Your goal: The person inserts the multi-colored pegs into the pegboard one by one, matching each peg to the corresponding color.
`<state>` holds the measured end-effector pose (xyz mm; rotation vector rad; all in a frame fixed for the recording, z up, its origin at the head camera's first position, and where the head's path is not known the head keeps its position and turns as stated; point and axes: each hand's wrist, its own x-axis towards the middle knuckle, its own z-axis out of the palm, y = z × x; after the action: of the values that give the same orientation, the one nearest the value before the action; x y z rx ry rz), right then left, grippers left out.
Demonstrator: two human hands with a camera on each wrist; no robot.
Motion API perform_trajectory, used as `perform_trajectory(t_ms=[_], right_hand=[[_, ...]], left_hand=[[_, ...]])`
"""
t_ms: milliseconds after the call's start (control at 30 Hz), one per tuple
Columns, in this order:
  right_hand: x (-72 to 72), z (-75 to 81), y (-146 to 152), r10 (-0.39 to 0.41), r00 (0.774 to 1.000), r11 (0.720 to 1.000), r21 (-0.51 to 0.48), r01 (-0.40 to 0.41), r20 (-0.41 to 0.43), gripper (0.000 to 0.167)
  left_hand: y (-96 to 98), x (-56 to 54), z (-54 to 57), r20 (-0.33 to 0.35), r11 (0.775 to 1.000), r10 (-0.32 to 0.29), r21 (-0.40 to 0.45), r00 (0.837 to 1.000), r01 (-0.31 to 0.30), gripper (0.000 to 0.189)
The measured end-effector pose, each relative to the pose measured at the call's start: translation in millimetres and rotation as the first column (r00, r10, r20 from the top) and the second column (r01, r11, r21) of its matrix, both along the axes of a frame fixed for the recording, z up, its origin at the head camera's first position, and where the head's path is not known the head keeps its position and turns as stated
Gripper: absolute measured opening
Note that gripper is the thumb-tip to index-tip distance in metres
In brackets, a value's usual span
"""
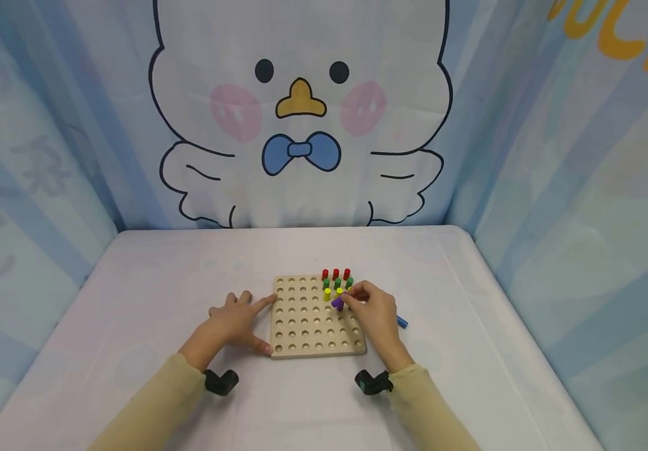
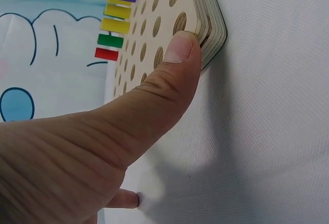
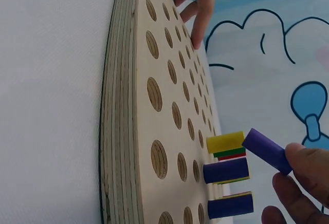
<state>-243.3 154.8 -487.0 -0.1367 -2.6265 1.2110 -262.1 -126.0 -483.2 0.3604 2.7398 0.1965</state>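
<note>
A wooden pegboard [image 1: 295, 344] lies on the table, with rows of round holes. My left hand [image 1: 236, 322] is spread at its left side; the thumb [image 2: 180, 49] presses the near corner and the index finger touches the left edge farther back. Over the board, my right hand [image 1: 377, 316] pinches a tilted purple peg [image 3: 267, 151] between thumb and fingers, clear of the holes. Two other purple pegs [image 3: 226, 170] stand in the board below it. Behind them stand yellow pegs [image 1: 327, 294], green pegs [image 1: 326, 284] and red pegs [image 1: 325, 274], partly hidden by the right hand.
A blue peg [image 1: 402, 322] lies on the white tablecloth [image 1: 470, 376], just right of the right hand. A curtain with a cartoon bird [image 1: 301, 188] hangs behind the table's far edge. Patterned curtains [image 1: 583, 219] enclose both sides.
</note>
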Motion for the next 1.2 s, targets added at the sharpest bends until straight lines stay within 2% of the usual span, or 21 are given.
perform_trajectory(t_ms=[300, 600, 967, 1200], right_hand=[[-3.8, -4.1, -6.1, 0.015, 1.0, 0.999, 0.037, -0.016, 0.012, 0.012], [-7.0, -9.9, -9.2, 0.037, 0.999, 0.989, 0.144, -0.035, -0.007, 0.015], [-8.0, -9.0, -12.9, 0.015, 0.999, 0.972, 0.232, -0.021, 0.03, 0.016], [-8.6, -8.0, -13.6, 0.032, 0.999, 0.968, 0.247, -0.039, 0.03, 0.015]], left_hand=[[0.5, -0.1, -0.1, 0.011, 1.0, 0.005, 0.004, 1.0, -0.005, 0.118], [1.4, 0.3, -0.4, 0.017, 1.0, 0.008, 0.002, 1.0, -0.008, 0.117], [0.8, 0.9, 0.2, 0.004, 1.0, 0.002, 0.005, 1.0, -0.002, 0.118], [1.5, 1.1, 3.3, 0.009, 1.0, 0.01, 0.006, 1.0, -0.01, 0.117]])
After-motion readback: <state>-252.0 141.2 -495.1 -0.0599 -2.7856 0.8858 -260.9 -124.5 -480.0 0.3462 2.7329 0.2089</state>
